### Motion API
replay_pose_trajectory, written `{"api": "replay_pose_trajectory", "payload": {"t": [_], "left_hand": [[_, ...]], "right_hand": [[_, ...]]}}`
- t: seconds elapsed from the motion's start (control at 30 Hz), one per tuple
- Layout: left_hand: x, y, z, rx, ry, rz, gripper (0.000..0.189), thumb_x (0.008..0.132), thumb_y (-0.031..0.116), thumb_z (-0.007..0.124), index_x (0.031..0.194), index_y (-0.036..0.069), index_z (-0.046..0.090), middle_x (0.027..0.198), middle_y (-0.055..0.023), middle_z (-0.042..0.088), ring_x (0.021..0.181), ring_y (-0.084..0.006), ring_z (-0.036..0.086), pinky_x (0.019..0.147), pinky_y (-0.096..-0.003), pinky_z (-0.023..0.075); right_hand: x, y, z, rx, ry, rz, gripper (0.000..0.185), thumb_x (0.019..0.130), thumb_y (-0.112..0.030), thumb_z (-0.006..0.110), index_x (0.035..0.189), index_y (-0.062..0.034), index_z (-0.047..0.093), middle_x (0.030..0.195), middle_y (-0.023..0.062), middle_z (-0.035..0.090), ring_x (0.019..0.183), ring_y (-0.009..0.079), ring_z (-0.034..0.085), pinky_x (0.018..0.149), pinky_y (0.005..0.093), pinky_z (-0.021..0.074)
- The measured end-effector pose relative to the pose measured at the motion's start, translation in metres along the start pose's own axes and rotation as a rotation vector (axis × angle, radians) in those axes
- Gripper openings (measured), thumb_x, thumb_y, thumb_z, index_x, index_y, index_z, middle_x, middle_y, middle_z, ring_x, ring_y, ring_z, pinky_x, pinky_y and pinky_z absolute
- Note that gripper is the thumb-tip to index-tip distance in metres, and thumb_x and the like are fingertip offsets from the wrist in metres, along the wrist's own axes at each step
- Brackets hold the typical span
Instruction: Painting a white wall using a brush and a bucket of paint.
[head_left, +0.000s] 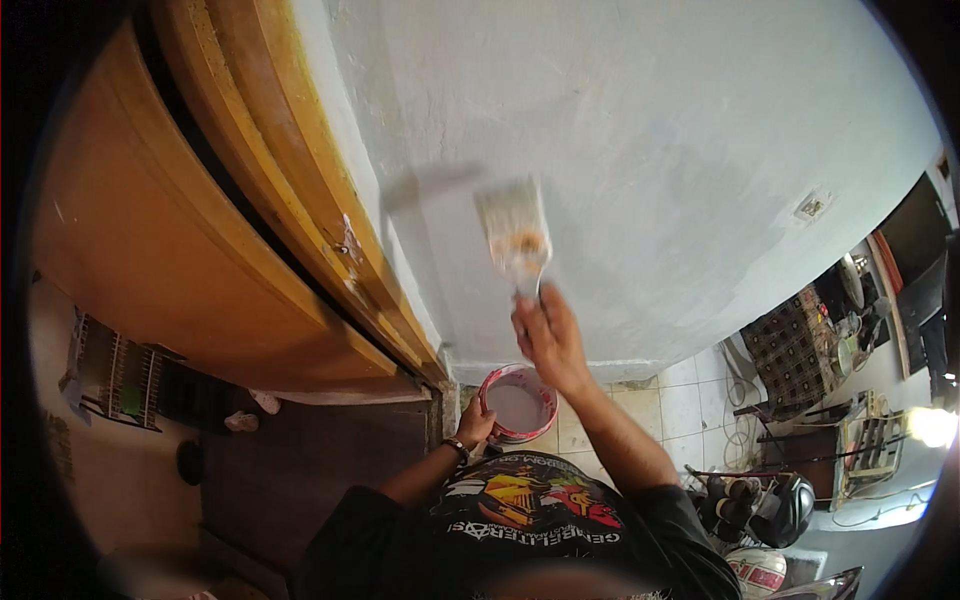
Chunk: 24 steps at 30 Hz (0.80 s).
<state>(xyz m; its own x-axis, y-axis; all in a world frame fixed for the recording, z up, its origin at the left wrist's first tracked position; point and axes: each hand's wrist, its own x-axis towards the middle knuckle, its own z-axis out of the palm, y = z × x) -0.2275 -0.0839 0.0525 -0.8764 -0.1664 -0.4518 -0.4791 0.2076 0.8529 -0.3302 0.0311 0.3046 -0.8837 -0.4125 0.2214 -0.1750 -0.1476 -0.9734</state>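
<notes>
A wide paintbrush (517, 225) with pale, paint-smeared bristles is gripped by its handle in my right hand (553, 341). It is slightly blurred, its bristles pointing up in front of the light grey wall (637, 112). Whether the bristles touch the wall I cannot tell. Low before my body, my left hand (475, 424) holds the rim of a round bucket (486, 390) with red-stained edges. Greyish-white paint (516, 405) fills part of it. Darker grey patches (675, 195) show on the wall to the right of the brush.
A wooden door (187, 247) and its yellow-brown frame (337, 195) border the wall at left. An electrical outlet (812, 205) sits on the wall at right. Cables (739, 442), a cloth-covered table (787, 341), a shoe rack (739, 502) and a dark helmet (793, 510) stand to the right.
</notes>
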Motion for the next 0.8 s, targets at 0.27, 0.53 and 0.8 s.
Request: {"api": "replay_pose_trajectory", "payload": {"t": [0.27, 0.53, 0.8], "left_hand": [[0.005, -0.016, 0.004, 0.07, 0.028, 0.066, 0.036, 0.086, 0.01, 0.049, 0.116, -0.004, 0.036, 0.083, -0.017, 0.063, 0.054, -0.0224, 0.065, 0.047, -0.0325, 0.0538], [-0.001, -0.027, -0.002, -0.038, 0.049, -0.039, 0.025, 0.088, 0.01, 0.049, 0.105, -0.003, 0.037, 0.077, -0.0148, 0.058, 0.05, -0.0196, 0.062, 0.044, -0.0312, 0.054], [0.001, -0.052, -0.003, -0.195, 0.08, -0.07, 0.021, 0.089, 0.008, 0.048, 0.103, -0.001, 0.036, 0.071, -0.0122, 0.056, 0.053, -0.0187, 0.062, 0.046, -0.0315, 0.0544]], "right_hand": [[0.023, 0.049, 0.004, -0.092, 0.065, 0.005, 0.018, 0.097, -0.021, 0.042, 0.086, -0.0065, 0.044, 0.061, -0.0018, 0.042, 0.045, 0.0055, 0.036, 0.038, 0.0214, 0.0292], [0.041, -0.04, 0.052, 0.005, -0.047, -0.126, 0.016, 0.097, -0.018, 0.045, 0.086, -0.0063, 0.04, 0.06, -0.0024, 0.04, 0.048, 0.0051, 0.035, 0.04, 0.0212, 0.0294], [0.01, 0.069, 0.044, -0.2, -0.063, 0.008, 0.013, 0.096, -0.016, 0.046, 0.09, -0.0054, 0.041, 0.062, -0.0008, 0.044, 0.049, 0.0061, 0.04, 0.041, 0.0233, 0.0338]]}}
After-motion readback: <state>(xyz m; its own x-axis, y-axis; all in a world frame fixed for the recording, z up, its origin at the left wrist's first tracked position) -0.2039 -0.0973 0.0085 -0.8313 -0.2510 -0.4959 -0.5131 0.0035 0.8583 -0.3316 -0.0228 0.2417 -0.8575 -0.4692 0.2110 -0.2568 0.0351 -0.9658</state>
